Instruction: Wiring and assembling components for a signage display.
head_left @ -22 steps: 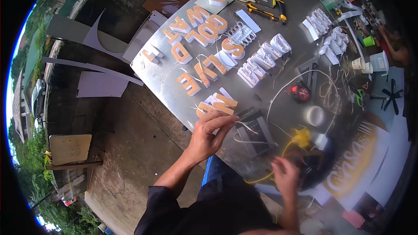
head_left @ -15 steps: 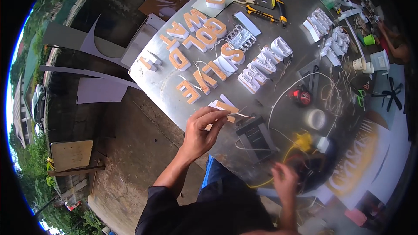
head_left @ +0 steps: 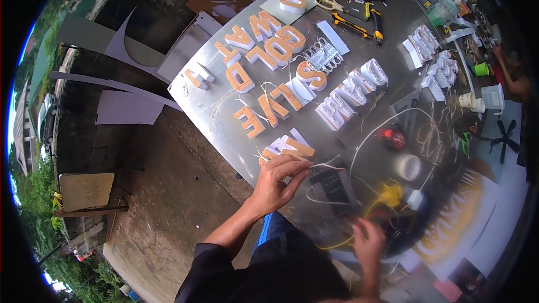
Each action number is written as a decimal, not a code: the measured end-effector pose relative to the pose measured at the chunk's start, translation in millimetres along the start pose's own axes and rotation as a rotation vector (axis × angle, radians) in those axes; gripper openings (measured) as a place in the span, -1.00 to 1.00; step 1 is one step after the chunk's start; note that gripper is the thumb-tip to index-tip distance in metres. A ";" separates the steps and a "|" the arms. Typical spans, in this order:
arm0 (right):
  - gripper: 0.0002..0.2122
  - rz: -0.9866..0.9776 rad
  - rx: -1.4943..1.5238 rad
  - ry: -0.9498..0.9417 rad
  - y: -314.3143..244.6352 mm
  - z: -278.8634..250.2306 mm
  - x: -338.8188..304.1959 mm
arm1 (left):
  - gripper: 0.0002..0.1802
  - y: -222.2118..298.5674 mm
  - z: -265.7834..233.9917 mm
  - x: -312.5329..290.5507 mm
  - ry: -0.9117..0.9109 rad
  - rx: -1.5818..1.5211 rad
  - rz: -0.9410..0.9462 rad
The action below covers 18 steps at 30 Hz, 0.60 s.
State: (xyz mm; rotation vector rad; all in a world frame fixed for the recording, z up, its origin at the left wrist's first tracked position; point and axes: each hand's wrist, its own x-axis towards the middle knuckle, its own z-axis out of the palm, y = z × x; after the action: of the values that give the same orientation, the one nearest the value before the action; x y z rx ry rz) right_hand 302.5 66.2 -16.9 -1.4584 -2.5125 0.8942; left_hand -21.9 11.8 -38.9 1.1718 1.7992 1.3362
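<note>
**Left hand pinches white strip at near edge of metal bench; right hand low by yellow wires**

Big grey metal bench (head_left: 359,151) fills centre and right, tilted in view, its near-left edge running down toward the person. Left of it, dirt ground with grey sheet offcuts (head_left: 126,106) and a small wooden board (head_left: 84,191), well apart from the bench.

On the bench, far-left half: orange-faced channel letters (head_left: 264,62) in rows, white side walls showing. Right of them, a row of white-faced letters (head_left: 351,95). More white letters (head_left: 435,59) far right. Far edge: scissors with pale handles (head_left: 328,3), yellow-handled pliers (head_left: 356,25), a white panel with one orange oval letter (head_left: 293,4).

Mid-right: roll of clear tape (head_left: 408,166), red-black small tool (head_left: 393,137), loose white wire loops near both. A dark flat box (head_left: 331,182) sits just right of the left hand. Yellow wires (head_left: 387,196) tangle near the right hand.

Another person's arm (head_left: 514,76) at far right edge, by a green cup (head_left: 481,69) and white cups (head_left: 469,100).

Left hand (head_left: 278,182): fingers curled, thumb and fingertips pinching a thin white strip (head_left: 323,165) that sticks out to the right. Hand is over the near edge of the bench, just beside the nearest orange letter (head_left: 292,147), touching or almost, cannot tell.

Right hand (head_left: 368,241): lower, near edge, blurred, fingers bent; whether it grips anything cannot tell. Yellow wires just beyond it.
</note>
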 end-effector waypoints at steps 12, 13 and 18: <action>-0.82 -0.157 0.010 0.086 -55.4 -2.6 94.9 | -0.80 -20.6 -0.9 -21.7 0.092 -0.060 -0.095; -0.80 -0.210 0.013 0.120 -63.4 -1.6 117.2 | -0.80 -22.5 -3.0 -24.1 0.105 -0.053 -0.105; -0.64 -0.480 -0.064 0.242 -92.7 34.4 252.7 | -0.80 -30.0 -17.4 -39.0 0.179 -0.047 -0.180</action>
State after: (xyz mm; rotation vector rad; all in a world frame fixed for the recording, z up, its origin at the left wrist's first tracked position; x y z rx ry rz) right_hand 84.0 224.6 -45.5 -0.8459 -2.5472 0.5241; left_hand -28.9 -33.8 -63.5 0.8650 1.9368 1.4056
